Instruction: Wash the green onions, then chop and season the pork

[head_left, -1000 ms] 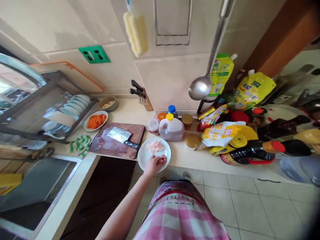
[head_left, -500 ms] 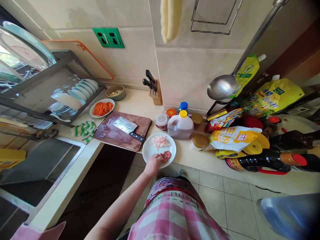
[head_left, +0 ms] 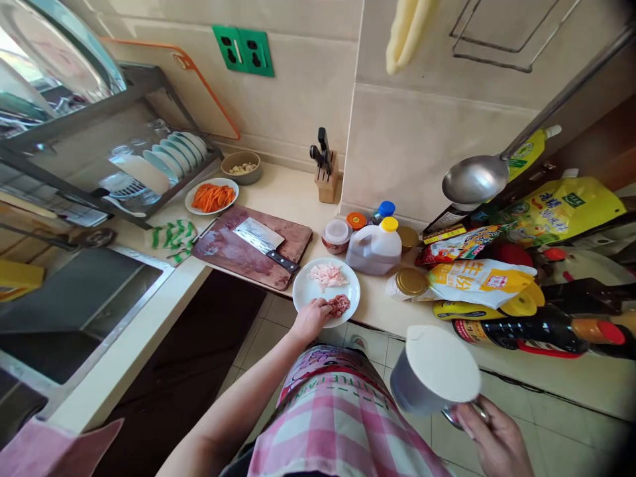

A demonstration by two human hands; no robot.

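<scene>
Left hand (head_left: 311, 318) outstretched, right hand (head_left: 494, 440) gripping.

Taking the white plate (head_left: 325, 291) as landmark: its near rim hangs at the counter edge, so the open floor side gives a clear way in, where the left hand (head_left: 312, 318) already rests. Just left, the cutting board (head_left: 251, 245) with a cleaver (head_left: 263, 238) lying across it blocks low passage. Behind the plate, a lidded tub (head_left: 336, 235) and an oil jug (head_left: 375, 248) stand close. Right of it, a gold-lidded jar (head_left: 406, 283), food packets (head_left: 477, 278) and lying bottles (head_left: 517, 328) crowd the counter. A ladle (head_left: 474, 177) hangs above that clutter. The cup (head_left: 432, 374) in the right hand (head_left: 497, 440) sits over bare floor.
</scene>
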